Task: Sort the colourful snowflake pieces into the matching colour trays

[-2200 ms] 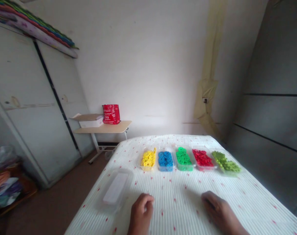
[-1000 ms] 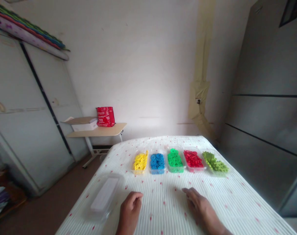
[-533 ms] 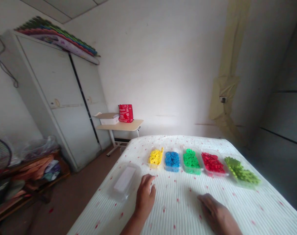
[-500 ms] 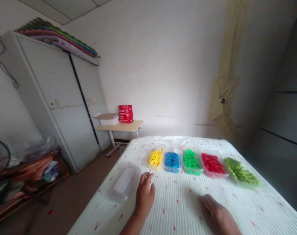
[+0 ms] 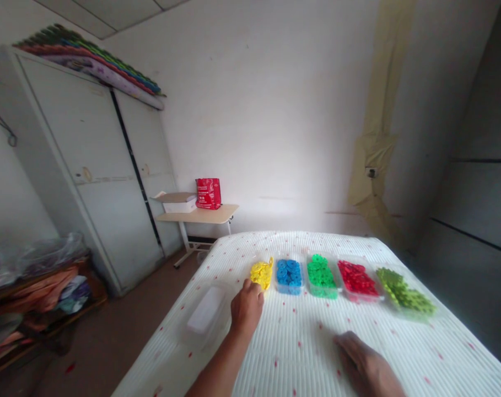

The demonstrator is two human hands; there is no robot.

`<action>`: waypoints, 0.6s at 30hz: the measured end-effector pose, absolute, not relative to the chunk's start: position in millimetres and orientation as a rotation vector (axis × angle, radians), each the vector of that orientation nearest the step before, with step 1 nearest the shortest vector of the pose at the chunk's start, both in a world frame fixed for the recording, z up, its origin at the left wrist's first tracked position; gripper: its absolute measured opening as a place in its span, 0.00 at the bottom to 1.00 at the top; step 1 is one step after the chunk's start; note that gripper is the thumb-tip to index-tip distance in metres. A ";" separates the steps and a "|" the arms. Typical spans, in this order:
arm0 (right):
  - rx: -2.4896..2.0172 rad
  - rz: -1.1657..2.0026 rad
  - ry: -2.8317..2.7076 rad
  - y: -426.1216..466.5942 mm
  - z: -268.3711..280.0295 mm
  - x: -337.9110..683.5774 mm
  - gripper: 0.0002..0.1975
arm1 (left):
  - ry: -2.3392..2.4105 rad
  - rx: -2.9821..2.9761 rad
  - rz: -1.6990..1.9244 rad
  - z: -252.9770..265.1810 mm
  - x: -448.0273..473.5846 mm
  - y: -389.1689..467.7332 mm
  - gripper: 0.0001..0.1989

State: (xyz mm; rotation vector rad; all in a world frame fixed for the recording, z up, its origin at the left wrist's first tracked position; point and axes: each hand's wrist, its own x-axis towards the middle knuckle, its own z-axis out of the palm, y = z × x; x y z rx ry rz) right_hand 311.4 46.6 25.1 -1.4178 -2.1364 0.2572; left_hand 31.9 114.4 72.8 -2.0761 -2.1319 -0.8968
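Observation:
My left hand (image 5: 247, 307) is at the near edge of a clear tray of yellow plastic pieces (image 5: 261, 273). Its fingers are curled with the thumb close to them, and the fingertips are hidden, so what they may hold does not show. My right hand (image 5: 366, 361) rests on the table at the lower right, slightly blurred, fingers loosely stretched and nothing seen in them. To the right of the yellow tray stand trays of blue discs (image 5: 289, 274), green pieces (image 5: 322, 277), red pieces (image 5: 356, 277) and light green pieces (image 5: 405, 291).
Left of my left arm lies a clear plastic container (image 5: 206, 310) with a whitish bottom. A white, red-dotted cloth covers the table (image 5: 297, 358). Behind it, a small side table (image 5: 198, 214) carries a red bag (image 5: 208, 194) and a white box (image 5: 179, 205). Grey cabinets (image 5: 101, 182) stand left.
My left hand has moved forward from the bare cloth to the yellow tray, and its fingers are now more curled. My right hand stays in place. The view has shifted slightly.

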 end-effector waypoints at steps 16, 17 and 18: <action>-1.065 0.068 -2.209 35.3 56.3 246.5 0.15 | -1.649 -2.209 -1.086 31.8 6.2 -52.9 0.16; -1.061 0.046 -2.210 36.8 59.2 236.3 0.16 | -1.619 -2.216 -1.091 34.0 0.8 -53.3 0.17; -1.071 0.019 -2.201 38.8 61.1 227.1 0.17 | -1.605 -2.225 -1.080 36.4 -4.5 -53.1 0.17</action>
